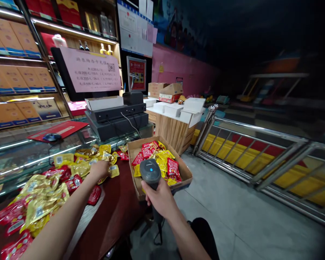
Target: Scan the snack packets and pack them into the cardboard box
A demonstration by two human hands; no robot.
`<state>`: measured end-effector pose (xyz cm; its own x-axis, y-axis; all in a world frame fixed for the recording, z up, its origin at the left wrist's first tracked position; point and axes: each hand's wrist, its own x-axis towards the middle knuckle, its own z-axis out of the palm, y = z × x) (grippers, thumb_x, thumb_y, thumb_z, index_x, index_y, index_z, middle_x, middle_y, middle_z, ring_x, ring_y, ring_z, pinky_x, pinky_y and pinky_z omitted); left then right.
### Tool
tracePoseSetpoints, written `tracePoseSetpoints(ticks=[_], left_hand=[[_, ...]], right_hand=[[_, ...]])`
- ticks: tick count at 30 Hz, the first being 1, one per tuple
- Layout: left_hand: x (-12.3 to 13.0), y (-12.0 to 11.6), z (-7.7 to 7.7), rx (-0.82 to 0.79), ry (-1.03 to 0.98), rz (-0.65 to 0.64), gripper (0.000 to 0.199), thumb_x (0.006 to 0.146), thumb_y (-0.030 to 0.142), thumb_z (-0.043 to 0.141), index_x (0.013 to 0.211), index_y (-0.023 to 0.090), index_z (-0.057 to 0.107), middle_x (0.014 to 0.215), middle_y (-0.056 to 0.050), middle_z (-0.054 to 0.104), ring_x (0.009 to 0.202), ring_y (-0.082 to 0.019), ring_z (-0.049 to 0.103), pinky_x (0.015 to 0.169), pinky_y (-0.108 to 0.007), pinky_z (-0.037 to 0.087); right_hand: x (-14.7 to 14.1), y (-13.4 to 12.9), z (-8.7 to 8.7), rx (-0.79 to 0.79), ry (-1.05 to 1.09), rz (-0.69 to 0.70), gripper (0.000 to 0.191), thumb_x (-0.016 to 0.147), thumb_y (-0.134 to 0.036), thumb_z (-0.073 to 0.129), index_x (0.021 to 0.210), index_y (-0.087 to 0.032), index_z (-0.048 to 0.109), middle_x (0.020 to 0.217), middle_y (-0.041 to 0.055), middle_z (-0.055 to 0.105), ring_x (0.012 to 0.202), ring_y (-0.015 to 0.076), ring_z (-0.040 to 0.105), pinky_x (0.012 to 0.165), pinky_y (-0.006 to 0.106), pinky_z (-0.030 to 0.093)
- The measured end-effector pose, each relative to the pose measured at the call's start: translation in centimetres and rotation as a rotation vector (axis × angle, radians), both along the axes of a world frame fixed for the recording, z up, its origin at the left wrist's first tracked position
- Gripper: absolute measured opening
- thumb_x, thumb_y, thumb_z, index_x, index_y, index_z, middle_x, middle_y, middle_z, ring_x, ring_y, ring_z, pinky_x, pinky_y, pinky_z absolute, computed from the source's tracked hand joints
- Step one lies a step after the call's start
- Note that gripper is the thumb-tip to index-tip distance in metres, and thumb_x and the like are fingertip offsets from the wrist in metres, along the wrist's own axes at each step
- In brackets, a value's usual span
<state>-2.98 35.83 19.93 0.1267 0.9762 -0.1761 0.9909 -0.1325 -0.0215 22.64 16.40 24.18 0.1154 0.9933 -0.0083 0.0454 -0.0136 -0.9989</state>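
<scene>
Beside a dark red counter (119, 213), the right hand (159, 196) wraps a scanner (151, 174), partly hiding a carton (131, 168) of packets; the left hand (99, 170) covers loose packets (44, 200), fingertips hidden, openness and grip unclear. A pink sign (90, 68) reads "200元", "300元", "500元".

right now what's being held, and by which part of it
The right hand grips the scanner by its handle; whether the left hand holds a packet can't be told.
</scene>
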Motion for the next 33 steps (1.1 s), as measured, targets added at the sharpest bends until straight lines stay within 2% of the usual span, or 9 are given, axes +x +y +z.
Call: tracePoseSetpoints(ticks=[3, 5, 8, 12, 17, 21, 25, 30, 33], left_hand=[[0.2, -0.1, -0.1, 0.016, 0.034, -0.019, 0.054, 0.067, 0.035, 0.078, 0.119, 0.024, 0.072, 0.131, -0.018, 0.070, 0.124, -0.038, 0.062, 0.103, -0.048, 0.040], [0.4, -0.1, 0.0, 0.024, 0.050, -0.040, 0.049, 0.067, 0.034, 0.078, 0.115, 0.023, 0.073, 0.128, -0.018, 0.071, 0.125, -0.038, 0.060, 0.103, -0.049, 0.038], [0.7, -0.2, 0.2, 0.038, 0.072, -0.076, 0.044, 0.068, 0.032, 0.078, 0.110, 0.023, 0.075, 0.126, -0.018, 0.071, 0.128, -0.038, 0.056, 0.102, -0.048, 0.038], [1.1, -0.8, 0.5, 0.074, 0.117, -0.086, 0.045, 0.071, 0.027, 0.074, 0.116, 0.021, 0.072, 0.131, -0.021, 0.067, 0.128, -0.038, 0.055, 0.101, -0.047, 0.038], [1.6, -2.1, 0.6, 0.185, 0.227, -0.036, 0.060, 0.071, 0.031, 0.077, 0.127, 0.013, 0.064, 0.129, -0.025, 0.064, 0.124, -0.038, 0.056, 0.097, -0.042, 0.039], [1.5, -3.0, 0.2, 0.242, 0.263, -0.061, 0.053, 0.080, 0.027, 0.068, 0.128, 0.006, 0.061, 0.127, -0.026, 0.065, 0.121, -0.036, 0.058, 0.095, -0.040, 0.039], [1.0, -3.3, -0.1, 0.210, 0.262, -0.088, 0.046, 0.083, 0.031, 0.066, 0.123, 0.009, 0.066, 0.124, -0.025, 0.069, 0.121, -0.037, 0.058, 0.096, -0.043, 0.039], [0.5, -2.6, -0.2, 0.164, 0.238, -0.100, 0.039, 0.077, 0.035, 0.071, 0.110, 0.015, 0.074, 0.121, -0.024, 0.071, 0.120, -0.039, 0.058, 0.096, -0.046, 0.039], [0.2, -2.2, -0.5, 0.151, 0.233, -0.114, 0.040, 0.076, 0.036, 0.071, 0.110, 0.015, 0.074, 0.125, -0.024, 0.069, 0.122, -0.039, 0.057, 0.096, -0.046, 0.040]], right_hand=[[0.0, 0.0, -0.1, 0.011, -0.015, 0.000, 0.029, 0.081, -0.047, 0.069, 0.084, -0.022, 0.056, 0.048, -0.0078, 0.052, 0.037, 0.0110, 0.049, 0.037, 0.020, 0.041], [0.1, -0.1, -0.1, 0.007, -0.021, -0.007, 0.028, 0.082, -0.047, 0.068, 0.085, -0.022, 0.056, 0.048, -0.0080, 0.052, 0.037, 0.0110, 0.049, 0.037, 0.020, 0.041], [0.5, -0.3, -0.2, 0.001, -0.024, -0.015, 0.028, 0.083, -0.046, 0.069, 0.088, -0.022, 0.055, 0.049, -0.0082, 0.053, 0.038, 0.0111, 0.050, 0.038, 0.020, 0.041], [0.9, -0.6, -0.1, 0.008, -0.021, -0.036, 0.028, 0.083, -0.045, 0.069, 0.089, -0.022, 0.053, 0.051, -0.0082, 0.055, 0.038, 0.0111, 0.051, 0.037, 0.019, 0.041], [1.4, -1.1, 0.1, 0.018, -0.020, -0.053, 0.028, 0.082, -0.044, 0.071, 0.086, -0.022, 0.054, 0.049, -0.0087, 0.054, 0.037, 0.0108, 0.051, 0.037, 0.019, 0.041], [1.8, -1.4, 0.1, 0.020, -0.001, -0.063, 0.028, 0.082, -0.044, 0.071, 0.085, -0.022, 0.055, 0.048, -0.0089, 0.053, 0.037, 0.0108, 0.050, 0.037, 0.020, 0.041], [1.9, -1.5, -0.1, 0.022, -0.003, -0.059, 0.026, 0.083, -0.044, 0.069, 0.086, -0.021, 0.055, 0.048, -0.0084, 0.053, 0.038, 0.0111, 0.050, 0.037, 0.020, 0.041], [1.8, -1.7, -0.2, 0.026, -0.012, -0.066, 0.025, 0.083, -0.042, 0.069, 0.086, -0.022, 0.055, 0.048, -0.0085, 0.053, 0.038, 0.0111, 0.050, 0.037, 0.020, 0.042], [1.9, -1.9, 0.1, 0.024, -0.028, -0.068, 0.024, 0.084, -0.042, 0.068, 0.084, -0.021, 0.056, 0.047, -0.0079, 0.053, 0.037, 0.0111, 0.050, 0.038, 0.020, 0.042]])
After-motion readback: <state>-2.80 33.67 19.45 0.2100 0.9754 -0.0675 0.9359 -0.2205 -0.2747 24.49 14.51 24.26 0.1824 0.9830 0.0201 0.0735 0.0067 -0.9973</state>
